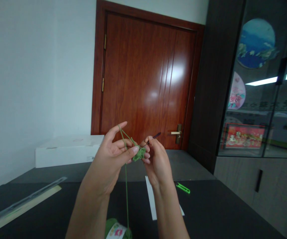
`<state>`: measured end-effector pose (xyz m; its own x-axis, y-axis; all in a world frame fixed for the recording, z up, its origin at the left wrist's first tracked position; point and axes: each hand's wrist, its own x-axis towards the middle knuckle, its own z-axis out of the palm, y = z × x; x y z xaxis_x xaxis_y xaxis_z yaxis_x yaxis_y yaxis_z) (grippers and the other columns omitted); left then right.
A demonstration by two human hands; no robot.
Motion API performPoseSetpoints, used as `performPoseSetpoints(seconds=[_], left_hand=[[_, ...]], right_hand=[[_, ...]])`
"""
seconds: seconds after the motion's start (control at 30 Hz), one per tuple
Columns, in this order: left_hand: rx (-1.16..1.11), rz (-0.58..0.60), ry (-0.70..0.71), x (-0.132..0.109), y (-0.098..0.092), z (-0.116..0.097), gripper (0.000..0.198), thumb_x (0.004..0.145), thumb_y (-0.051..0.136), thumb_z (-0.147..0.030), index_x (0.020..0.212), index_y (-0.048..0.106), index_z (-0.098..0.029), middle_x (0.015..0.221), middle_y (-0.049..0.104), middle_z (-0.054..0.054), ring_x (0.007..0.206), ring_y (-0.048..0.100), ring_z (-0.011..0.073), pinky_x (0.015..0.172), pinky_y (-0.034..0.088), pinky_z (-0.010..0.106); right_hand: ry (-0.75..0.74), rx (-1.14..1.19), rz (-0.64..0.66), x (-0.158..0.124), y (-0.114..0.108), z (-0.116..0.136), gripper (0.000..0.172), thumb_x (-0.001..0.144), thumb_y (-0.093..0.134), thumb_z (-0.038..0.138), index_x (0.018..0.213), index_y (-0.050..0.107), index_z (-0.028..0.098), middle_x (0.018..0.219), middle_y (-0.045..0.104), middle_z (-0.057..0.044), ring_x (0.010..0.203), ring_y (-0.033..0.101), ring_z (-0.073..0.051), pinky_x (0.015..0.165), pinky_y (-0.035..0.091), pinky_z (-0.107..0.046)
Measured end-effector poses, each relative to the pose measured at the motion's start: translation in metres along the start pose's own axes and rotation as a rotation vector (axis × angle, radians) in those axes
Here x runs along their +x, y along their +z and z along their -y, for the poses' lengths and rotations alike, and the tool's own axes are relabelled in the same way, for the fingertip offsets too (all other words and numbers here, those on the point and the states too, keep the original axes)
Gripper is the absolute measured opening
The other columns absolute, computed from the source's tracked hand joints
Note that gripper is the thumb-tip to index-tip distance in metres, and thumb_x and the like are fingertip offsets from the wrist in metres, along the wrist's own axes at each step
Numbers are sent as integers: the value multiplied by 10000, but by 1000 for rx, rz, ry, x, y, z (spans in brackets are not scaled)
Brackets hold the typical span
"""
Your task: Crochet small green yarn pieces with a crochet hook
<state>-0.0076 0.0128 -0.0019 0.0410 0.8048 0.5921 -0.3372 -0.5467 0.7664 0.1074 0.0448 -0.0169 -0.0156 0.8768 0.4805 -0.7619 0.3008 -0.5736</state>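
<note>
**Head view, as I read it from my remote station:**

Left hand (pixel 110 159): raised above the table, fingers spread apart; the thumb and fingertips appear pressed on the piece, though I cannot make out exactly which fingers pinch it.

Right hand (pixel 158 162): just right of the left hand, fingers drawn together and pinching the crochet hook (pixel 156 135); only its dark tip end shows, angled up and away past the fingers.

Green crochet piece (pixel 139 154): small and lumpy, held between the two hands at the centre of the grip, touching the fingers of both.

Strand of green yarn (pixel 127 202): looped over the raised left forefinger, then running straight down from the left hand.

Ball of green yarn (pixel 116 230): on the table directly below the grip, with a white and pink label; the strand drops into it.

Table (pixel 203 205): dark top, beneath the grip.

Below right of grip: white paper strip (pixel 151 199), with green snips (pixel 182 188) just beside it.

Below left of grip: long ruler (pixel 21 209), lying at a slant.

Beyond grip: white box (pixel 68 151) to the left; closed wooden door (pixel 145 79) straight ahead, with its door handle (pixel 177 132); glass cabinet (pixel 258 83) to the right.
</note>
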Motion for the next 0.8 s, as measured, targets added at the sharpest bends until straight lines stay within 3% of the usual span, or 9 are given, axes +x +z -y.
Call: performPoseSetpoints(seconds=[0.23,0.53,0.7,0.8], left_hand=[[-89,-87,10,1,5,0,1014,654,812,-84,1510,284,-213,767,693,23,695,655,165,615,514,251],[-87,-58,48,-2,8,-2,1003,670,802,-84,1511,299,-296,783,693,18,739,668,176,687,538,288],[-98,-30,47,-1,8,-2,970,663,808,-66,1491,345,-268,798,698,28,755,664,164,694,538,264],[-86,-41,55,-1,7,-3,952,667,804,-62,1485,356,-250,776,700,24,724,655,149,673,530,243]], right_hand=[[-118,-78,76,0,-1,-1,238,821,649,300,671,509,180,525,442,82,439,336,-42,418,226,-165],[-230,-166,54,-2,-3,0,244,810,727,346,759,551,185,612,540,58,524,442,-67,498,344,-185],[-305,-196,89,1,-4,-2,250,845,713,360,759,550,191,647,540,52,568,454,-79,535,355,-201],[-382,-239,122,1,-5,-3,194,874,689,324,778,579,196,720,556,41,657,505,-93,643,418,-222]])
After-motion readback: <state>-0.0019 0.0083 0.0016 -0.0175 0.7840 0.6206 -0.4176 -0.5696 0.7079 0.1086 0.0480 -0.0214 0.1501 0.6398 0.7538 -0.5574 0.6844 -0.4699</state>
